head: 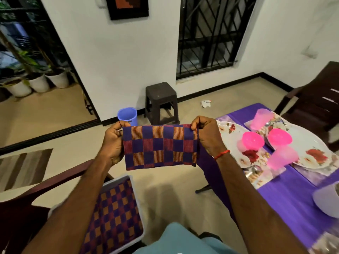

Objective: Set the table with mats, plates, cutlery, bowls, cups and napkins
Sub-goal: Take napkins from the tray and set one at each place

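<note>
A folded checked napkin, purple with orange and red stripes, is held up in the air over the floor, just left of the worktop. The left hand grips its left edge and the right hand pinches its upper right corner, fingers curled tight on the cloth. Near and below, a white tray holds more checked napkins. On the purple-covered worktop at right stand floral plates, two pink bowls and pink cups. A dark stool stands by the far wall.
</note>
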